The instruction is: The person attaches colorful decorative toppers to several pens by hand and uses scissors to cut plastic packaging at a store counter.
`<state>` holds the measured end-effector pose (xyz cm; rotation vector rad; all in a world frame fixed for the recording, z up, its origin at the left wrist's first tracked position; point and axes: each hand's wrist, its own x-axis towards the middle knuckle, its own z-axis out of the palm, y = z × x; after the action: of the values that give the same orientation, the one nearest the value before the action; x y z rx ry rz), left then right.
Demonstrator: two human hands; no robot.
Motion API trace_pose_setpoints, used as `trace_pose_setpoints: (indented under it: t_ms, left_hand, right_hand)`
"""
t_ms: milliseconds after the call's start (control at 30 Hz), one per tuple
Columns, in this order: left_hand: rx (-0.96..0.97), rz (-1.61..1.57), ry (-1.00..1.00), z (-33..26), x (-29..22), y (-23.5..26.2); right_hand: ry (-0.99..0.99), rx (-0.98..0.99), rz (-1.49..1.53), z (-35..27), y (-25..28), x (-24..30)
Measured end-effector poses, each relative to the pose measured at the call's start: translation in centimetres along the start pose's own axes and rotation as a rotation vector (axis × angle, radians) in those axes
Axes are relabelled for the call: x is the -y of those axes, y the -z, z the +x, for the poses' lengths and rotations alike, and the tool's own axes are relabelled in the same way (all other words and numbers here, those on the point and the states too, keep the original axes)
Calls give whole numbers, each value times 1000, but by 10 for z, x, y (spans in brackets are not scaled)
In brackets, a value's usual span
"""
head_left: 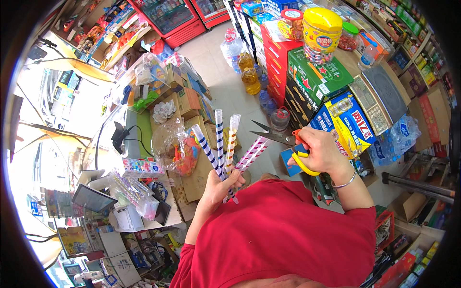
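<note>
My left hand (218, 188) is closed around the lower part of several clear plastic tubes with spiral stripes, fanned out upward. Two have dark blue stripes, among them the blue-striped tube (220, 137); beside them are an orange-striped tube (232, 138) and a magenta-striped tube (252, 153) leaning right. My right hand (322, 151) grips the scissors (280, 137) by their yellow and orange handles. The blades are spread apart and point left, near the top of the magenta-striped tube. Whether they touch it, I cannot tell.
Cardboard boxes (188, 103) and a clear bag of orange things (186, 156) lie left of the tubes. A bag of striped sticks (132, 192) rests on the counter. At right stand a green carton (317, 77), a yellow-lidded jar (322, 31) and oil bottles (250, 81).
</note>
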<state>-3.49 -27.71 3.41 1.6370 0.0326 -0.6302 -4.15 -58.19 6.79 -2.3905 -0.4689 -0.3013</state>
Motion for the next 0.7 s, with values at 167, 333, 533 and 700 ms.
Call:
trace_pose_setpoints:
  t_ms: [167, 333, 533, 700]
  left_hand:
    - [-2, 12, -21, 1, 4, -3]
    - [-26, 25, 1, -2, -1, -6]
    - [-22, -71, -7, 4, 3, -5]
    - [46, -151, -16, 9, 13, -3]
  right_hand:
    - [-8, -43, -20, -2, 1, 4]
    - [5, -74, -34, -9, -2, 0]
    - [-186, -108, 416, -14, -19, -29]
    - [-260, -6, 525, -14, -15, -28]
